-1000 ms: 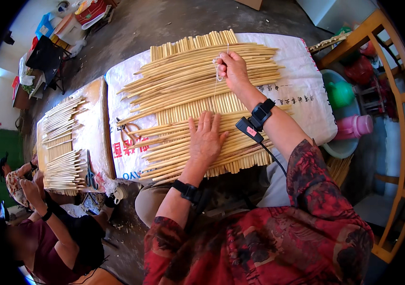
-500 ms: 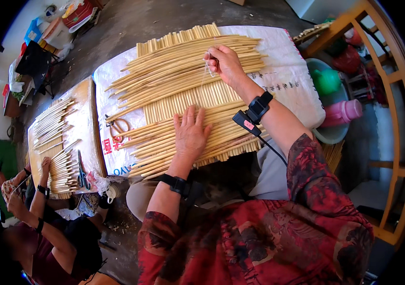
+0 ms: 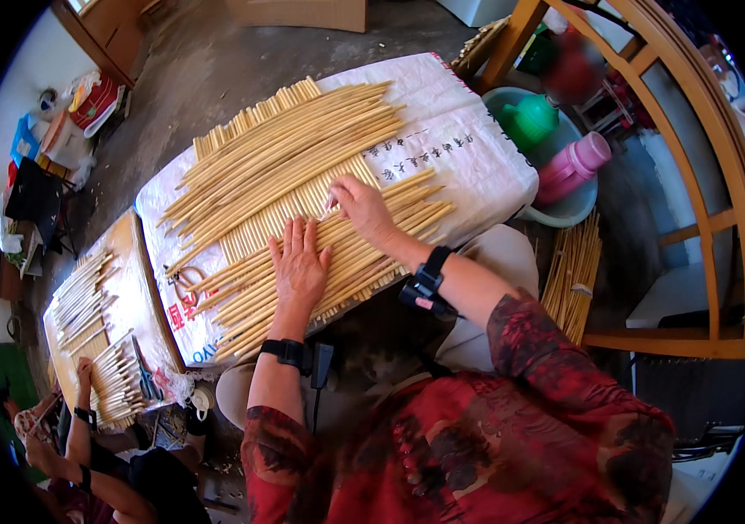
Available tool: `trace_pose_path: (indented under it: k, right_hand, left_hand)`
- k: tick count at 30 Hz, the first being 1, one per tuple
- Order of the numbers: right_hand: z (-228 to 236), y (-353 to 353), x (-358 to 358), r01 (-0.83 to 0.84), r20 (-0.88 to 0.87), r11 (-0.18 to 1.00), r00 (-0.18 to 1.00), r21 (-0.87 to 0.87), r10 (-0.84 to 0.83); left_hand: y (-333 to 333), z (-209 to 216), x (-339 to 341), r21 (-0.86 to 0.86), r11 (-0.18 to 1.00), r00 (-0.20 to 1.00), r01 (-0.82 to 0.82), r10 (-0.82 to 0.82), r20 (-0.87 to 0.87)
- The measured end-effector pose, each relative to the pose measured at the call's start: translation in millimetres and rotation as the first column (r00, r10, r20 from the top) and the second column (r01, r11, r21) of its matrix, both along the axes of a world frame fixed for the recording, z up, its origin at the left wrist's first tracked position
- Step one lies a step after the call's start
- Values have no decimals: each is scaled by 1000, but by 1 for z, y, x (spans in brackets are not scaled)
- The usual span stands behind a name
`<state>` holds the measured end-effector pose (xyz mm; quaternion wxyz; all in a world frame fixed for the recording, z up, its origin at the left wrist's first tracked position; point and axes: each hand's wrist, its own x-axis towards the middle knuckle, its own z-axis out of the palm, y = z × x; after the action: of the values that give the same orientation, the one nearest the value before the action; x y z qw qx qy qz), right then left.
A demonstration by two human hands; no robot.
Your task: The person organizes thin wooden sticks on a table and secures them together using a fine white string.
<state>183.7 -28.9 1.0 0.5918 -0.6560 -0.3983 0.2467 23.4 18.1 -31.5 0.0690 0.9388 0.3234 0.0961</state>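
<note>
My left hand point(image 3: 301, 269) lies flat, fingers stretched out, on the near row of pale peeled sticks point(image 3: 241, 301). Just to its right, my right hand point(image 3: 362, 210) is closed in a pinch on a thin white string point(image 3: 331, 203), at the far edge of that row. The string's course among the sticks is too fine to follow. Farther off, another row of long sticks point(image 3: 276, 144) lies side by side. Both rows rest across a layer of crosswise sticks point(image 3: 246, 234), which shows in the gap between them. Dark-handled scissors point(image 3: 187, 284) lie at the left, partly under stick ends.
White sheeting point(image 3: 477, 166) covers my table. At left, a co-worker's hand point(image 3: 84, 371) touches sticks on a second table point(image 3: 128, 253). A basin point(image 3: 578, 205) with green and pink containers stands right, near a stick bundle point(image 3: 575, 271) and a wooden frame point(image 3: 713, 218).
My right hand has come down from above the far row to the near row, still pinching the string. My left hand stays flat on the sticks. The whole view has turned.
</note>
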Motion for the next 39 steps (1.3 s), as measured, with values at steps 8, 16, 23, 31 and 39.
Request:
trace_pose_path:
  k: [8,16,23,31,39]
  right_hand:
    - [-39,-11,-15,101,372,984,916,144,-149]
    - [-44,-12,-9,50,354,998,933,38,-60]
    - [-30,-7,3,-39,83,998,996,-46,42]
    - [-13,-21,-22,-68,173,996,983,57,57]
    - [-35,-11,-19,-36,299,998,954,42,22]
  left_hand:
    - [-3,3,-6,9,1000,999,29,-29,32]
    - [-5,3,-3,22,1000,996,10,-12,87]
    - [2,6,-7,-82,996,991,41,-30,133]
    - [-16,28,-19,96,994,996,43,-51,78]
    - [-28,9,-29,34,999,998,35,-37,58]
